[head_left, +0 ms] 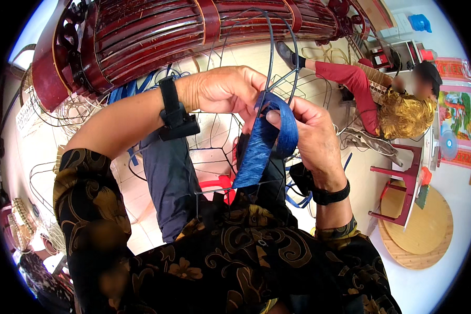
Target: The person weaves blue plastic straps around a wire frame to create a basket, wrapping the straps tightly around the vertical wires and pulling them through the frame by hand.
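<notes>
A dark wire frame [271,52] with a tall looped handle stands in front of me, between my legs. A wide, flat blue strip [256,152] with a fibrous look meets the frame at the handle's lower end. One part hangs down and another curls over in a loop. My left hand [227,93] is closed at the strip's upper edge beside the wire; some fingertips are hidden behind it. With thumb and fingers, my right hand [314,128] pinches the curled part from the right. Both wrists wear black straps.
A dark red slatted wooden bench [157,36] spans the far side. Blue strips [136,89] lie beneath it. At right, another person in red trousers [345,86] sits near a red stool [403,183] and round wooden boards [418,225]. A red plastic object [220,183] is below the frame.
</notes>
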`<state>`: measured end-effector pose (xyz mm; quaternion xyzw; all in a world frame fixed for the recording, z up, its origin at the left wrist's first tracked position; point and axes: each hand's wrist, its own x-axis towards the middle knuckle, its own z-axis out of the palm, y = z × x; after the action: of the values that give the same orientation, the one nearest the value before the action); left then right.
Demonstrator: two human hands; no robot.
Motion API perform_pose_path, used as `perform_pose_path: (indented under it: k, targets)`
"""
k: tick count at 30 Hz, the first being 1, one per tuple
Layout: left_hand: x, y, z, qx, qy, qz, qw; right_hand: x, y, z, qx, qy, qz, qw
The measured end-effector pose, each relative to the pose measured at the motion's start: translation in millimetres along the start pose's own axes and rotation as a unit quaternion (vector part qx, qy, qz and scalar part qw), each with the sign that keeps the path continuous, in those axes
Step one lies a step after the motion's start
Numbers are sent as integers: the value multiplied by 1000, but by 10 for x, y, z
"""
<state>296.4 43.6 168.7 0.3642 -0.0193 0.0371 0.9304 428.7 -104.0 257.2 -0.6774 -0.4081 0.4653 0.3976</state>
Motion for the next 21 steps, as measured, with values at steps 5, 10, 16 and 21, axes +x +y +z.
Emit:
perform_pose_path:
  k: [5, 10, 16, 21]
  targets:
    - [-27, 177, -107, 27, -135, -97, 986, -13, -5, -21, -20, -7, 9, 1000]
    - [-44, 299, -218, 85, -174, -100, 976, -7, 42, -5, 8, -25, -19, 999]
    - [-161, 0, -229, -50, -163, -28, 985, 3, 108, -81, 49, -72, -13, 996]
    - [-269, -70, -167, -59, -102, 34, 992, -106, -64, -95, 132, -68, 46, 988]
